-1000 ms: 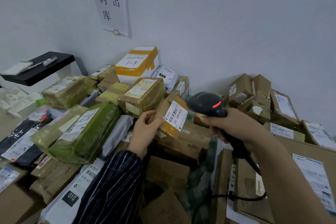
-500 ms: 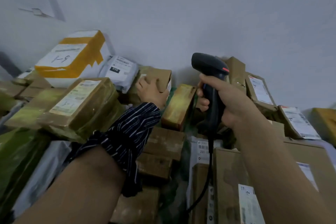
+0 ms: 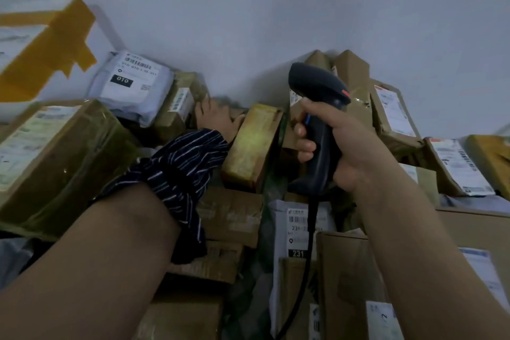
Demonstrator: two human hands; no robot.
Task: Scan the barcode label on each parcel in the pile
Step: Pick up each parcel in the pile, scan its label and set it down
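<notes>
A pile of parcels lies against a grey wall. My left hand, in a striped sleeve, reaches to the back of the pile. Its fingers curl on the right end of a small brown parcel with a barcode label on its side; the grip is partly blurred. Just right of that hand lies a yellow-taped box with no label showing. My right hand grips a black corded barcode scanner, held upright above the middle of the pile with its head towards the back parcels.
A white box with orange tape and a white mailer marked 010 sit at the back left. A large taped carton is at the left. Labelled brown boxes stack at the right, with a white mailer marked 231 below.
My left hand has let go of the orange-labelled parcel it held up to the scanner and has reached to the small brown parcel at the back. The scanner rose upright. My view shifted right and closer.
</notes>
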